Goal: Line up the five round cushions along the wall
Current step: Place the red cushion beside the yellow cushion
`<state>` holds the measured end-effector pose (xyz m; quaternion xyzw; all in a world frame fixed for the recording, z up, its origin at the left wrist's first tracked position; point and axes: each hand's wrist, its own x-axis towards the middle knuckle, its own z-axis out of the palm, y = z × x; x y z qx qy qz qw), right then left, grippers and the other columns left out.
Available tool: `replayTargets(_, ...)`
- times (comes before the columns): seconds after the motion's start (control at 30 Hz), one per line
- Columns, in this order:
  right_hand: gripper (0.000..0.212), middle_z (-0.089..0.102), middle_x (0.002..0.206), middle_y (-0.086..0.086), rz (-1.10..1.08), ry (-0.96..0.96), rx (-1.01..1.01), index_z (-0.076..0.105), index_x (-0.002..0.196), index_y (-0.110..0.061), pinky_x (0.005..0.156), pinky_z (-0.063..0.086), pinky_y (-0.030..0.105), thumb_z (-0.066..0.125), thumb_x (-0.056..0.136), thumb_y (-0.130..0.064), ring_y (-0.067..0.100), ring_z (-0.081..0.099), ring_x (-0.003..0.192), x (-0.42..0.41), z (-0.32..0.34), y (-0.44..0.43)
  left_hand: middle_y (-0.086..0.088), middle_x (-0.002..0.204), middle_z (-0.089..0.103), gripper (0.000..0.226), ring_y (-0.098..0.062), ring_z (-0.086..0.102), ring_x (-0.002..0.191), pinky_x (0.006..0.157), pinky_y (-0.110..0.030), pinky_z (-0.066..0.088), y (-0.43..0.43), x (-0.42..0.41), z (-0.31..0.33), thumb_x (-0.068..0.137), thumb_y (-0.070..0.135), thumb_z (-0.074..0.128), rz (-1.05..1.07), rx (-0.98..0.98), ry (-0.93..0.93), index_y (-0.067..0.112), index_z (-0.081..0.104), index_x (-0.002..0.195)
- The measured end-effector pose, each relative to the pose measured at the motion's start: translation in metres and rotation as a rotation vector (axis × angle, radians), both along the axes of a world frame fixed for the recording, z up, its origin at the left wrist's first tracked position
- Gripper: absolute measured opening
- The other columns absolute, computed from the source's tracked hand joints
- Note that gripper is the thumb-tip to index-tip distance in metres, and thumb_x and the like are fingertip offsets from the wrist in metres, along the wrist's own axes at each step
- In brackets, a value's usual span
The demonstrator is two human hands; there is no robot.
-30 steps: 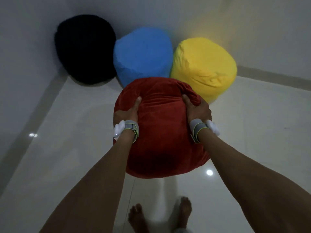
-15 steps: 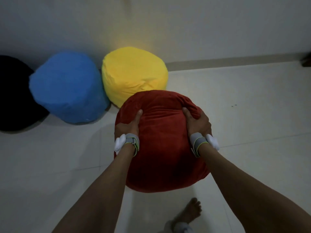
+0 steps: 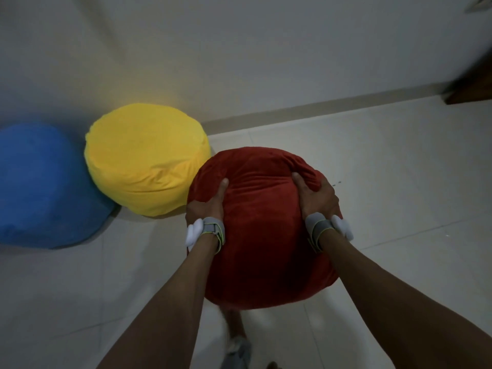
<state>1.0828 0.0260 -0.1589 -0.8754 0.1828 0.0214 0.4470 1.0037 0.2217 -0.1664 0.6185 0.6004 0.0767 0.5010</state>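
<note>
I hold a red round cushion [image 3: 262, 230] off the floor in front of me, just right of the yellow cushion. My left hand [image 3: 209, 205] grips its left side and my right hand [image 3: 315, 197] grips its right side, thumbs on top. The yellow cushion [image 3: 145, 158] sits on the floor against the wall. A blue cushion [image 3: 40, 182] sits to its left, cut off by the frame edge. The black cushion is out of view.
The white wall [image 3: 239, 49] runs across the top, with a grey baseboard [image 3: 319, 107] meeting pale floor tiles [image 3: 399, 169]. A dark wooden piece [image 3: 474, 83] stands at the far right by the wall. My bare foot [image 3: 234, 326] shows under the red cushion.
The view has swung right along the wall: the black cushion has left the frame, the blue one slid to the left edge. The red cushion now hangs right of the yellow one.
</note>
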Motion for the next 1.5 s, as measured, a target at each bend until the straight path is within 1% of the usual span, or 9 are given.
replayTargets(0.3,0.046,0.051,0.069,-0.023,0.033,0.011,-0.044,0.058,0.084,-0.036,0.067,0.035,0.025,0.062,0.074,-0.081,0.009,0.049,0.063,0.128,-0.031,-0.002,0.009,0.056,0.049,0.077,-0.016,0.048,0.053,0.068,-0.029,0.044,0.002,0.127,-0.031,0.033,0.097,0.062,-0.065,-0.011,0.073,0.026,0.048,0.058)
replayTargets(0.43,0.073,0.072,0.106,-0.002,0.037,0.031,-0.076,0.066,0.114,-0.027,0.086,0.045,0.033,0.06,0.071,-0.085,0.025,0.066,0.093,0.178,-0.042,0.002,-0.001,0.085,0.07,0.092,-0.024,0.063,0.073,0.074,-0.029,0.045,0.007,0.175,-0.043,0.035,0.096,0.064,-0.042,-0.014,0.058,0.019,0.068,0.085)
replayTargets(0.53,0.087,0.064,0.134,0.001,0.056,0.073,-0.048,0.056,0.137,-0.03,0.107,0.04,0.041,0.06,0.071,-0.085,0.029,0.059,0.123,0.208,-0.057,0.007,-0.004,0.099,0.074,0.105,-0.025,0.066,0.082,0.075,-0.028,0.042,0.008,0.202,-0.055,0.035,0.095,0.064,-0.002,-0.011,0.066,0.015,0.07,0.102)
replayTargets(0.87,0.083,0.067,0.128,-0.002,0.159,0.168,0.004,0.059,0.133,-0.031,0.101,0.042,0.033,0.061,0.07,-0.085,0.026,0.063,0.116,0.274,-0.133,0.026,0.016,0.061,0.054,0.07,-0.012,0.058,0.067,0.078,-0.024,0.036,0.02,0.248,-0.122,0.035,0.093,0.068,0.069,-0.051,0.136,0.031,0.057,0.065)
replayTargets(0.93,0.085,0.065,0.132,0.0,0.178,0.2,-0.011,0.056,0.137,-0.029,0.106,0.042,0.036,0.063,0.071,-0.083,0.027,0.061,0.121,0.278,-0.152,0.024,0.005,0.093,0.07,0.092,-0.021,0.066,0.094,0.085,-0.027,0.041,0.018,0.247,-0.139,0.037,0.092,0.07,0.069,-0.075,0.176,0.022,0.068,0.097)
replayTargets(1.03,0.096,0.056,0.144,0.005,0.211,0.244,-0.052,0.047,0.146,-0.022,0.115,0.036,0.043,0.066,0.071,-0.08,0.029,0.051,0.133,0.279,-0.175,0.019,-0.011,0.149,0.044,0.139,-0.032,0.042,0.137,0.114,-0.042,0.03,0.018,0.247,-0.154,0.041,0.091,0.069,0.056,-0.127,0.285,0.01,0.034,0.148)
replayTargets(1.2,0.101,0.032,0.16,0.012,0.261,0.347,-0.18,0.025,0.155,-0.028,0.12,0.017,0.054,0.05,0.076,-0.086,0.034,0.027,0.147,0.288,-0.17,0.031,-0.012,0.16,0.02,0.132,-0.035,0.025,0.145,0.117,-0.051,0.022,0.015,0.238,-0.146,0.055,0.098,0.046,-0.072,-0.021,0.291,0.02,0.01,0.155)
replayTargets(1.37,0.085,0.023,0.163,0.014,0.397,0.411,-0.13,0.015,0.157,-0.038,0.12,0.014,0.056,0.047,0.088,-0.075,0.037,0.02,0.149,0.307,-0.145,0.037,-0.006,0.165,0.004,0.102,-0.022,0.002,0.151,0.121,-0.045,0.006,-0.028,0.209,-0.136,0.074,0.09,0.035,-0.61,0.473,0.175,0.037,0.002,0.155)
replayTargets(1.5,0.081,0.02,0.164,0.015,0.478,0.514,-0.14,0.012,0.159,-0.038,0.12,0.014,0.056,0.041,0.092,-0.074,0.037,0.019,0.149,0.31,-0.142,0.041,0.002,0.165,-0.012,0.086,-0.013,-0.021,0.148,0.12,-0.048,-0.011,-0.047,0.211,-0.154,0.08,0.088,0.017,-0.858,0.463,0.253,0.048,-0.009,0.151)
